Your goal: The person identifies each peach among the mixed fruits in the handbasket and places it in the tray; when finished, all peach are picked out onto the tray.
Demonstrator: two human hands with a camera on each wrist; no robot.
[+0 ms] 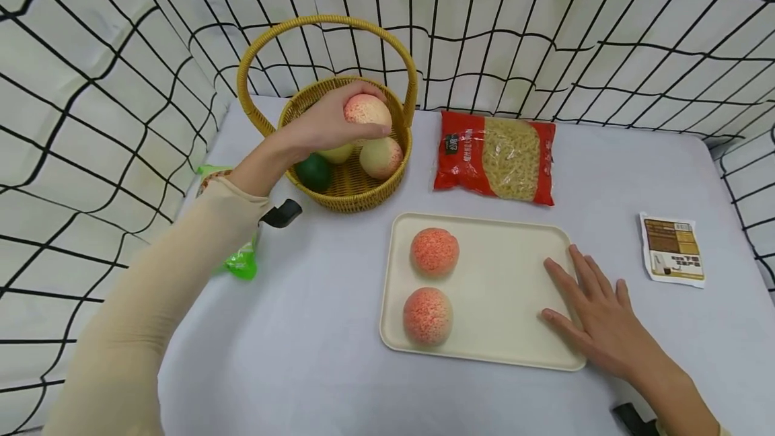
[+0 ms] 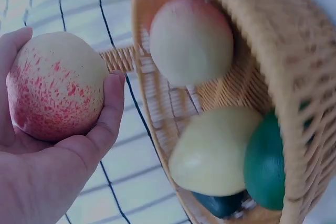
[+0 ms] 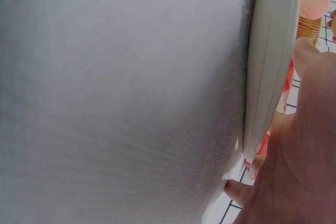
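My left hand grips a pink-speckled peach above the wicker basket. In the left wrist view, thumb and fingers curl round this peach. Inside the basket lie another peach, a pale yellow fruit and a dark green fruit. Two pink peaches, one farther back and one nearer, sit on the left part of the cream tray. With fingers spread, my right hand rests on the tray's right edge.
Behind the tray lies a red bag of pasta. A small brown-and-white packet is at the right. A green package lies partly hidden under the left arm. Black wire mesh surrounds the white table.
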